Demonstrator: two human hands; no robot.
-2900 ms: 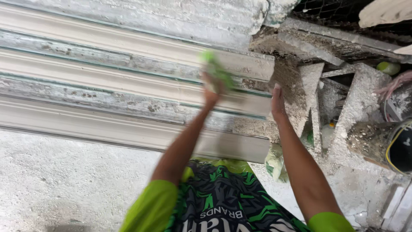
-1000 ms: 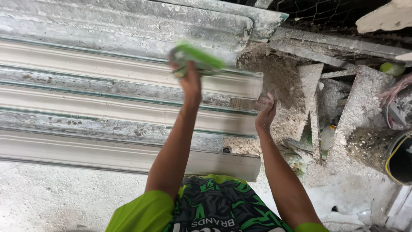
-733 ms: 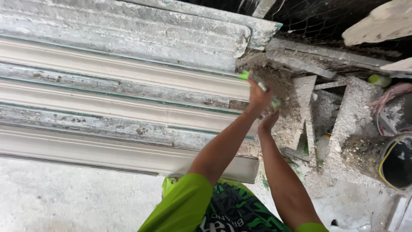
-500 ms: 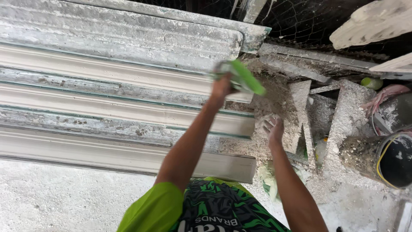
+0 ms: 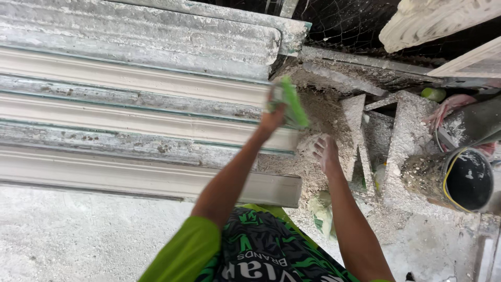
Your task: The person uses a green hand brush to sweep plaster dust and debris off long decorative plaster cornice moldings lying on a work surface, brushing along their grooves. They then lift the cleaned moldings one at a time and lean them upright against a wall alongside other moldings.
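Observation:
My left hand is raised over the right-hand ends of several long white plaster mouldings and grips a flat green scraper-like tool, which is blurred. My right hand lies with its fingers apart on a crumbly heap of grey-white plaster just beyond the moulding ends. It holds nothing. Both forearms reach up from my green and black shirt at the bottom.
Upright plaster-caked slabs stand to the right of the heap. A black bucket with a yellow rim lies at the far right. Above it is a pinkish hand or glove and a small green round thing. Rough dusty floor spreads lower left.
My left hand has swung the green tool back and forth over the moulding ends, now a little right of half a second ago. My right hand has stayed on the plaster heap.

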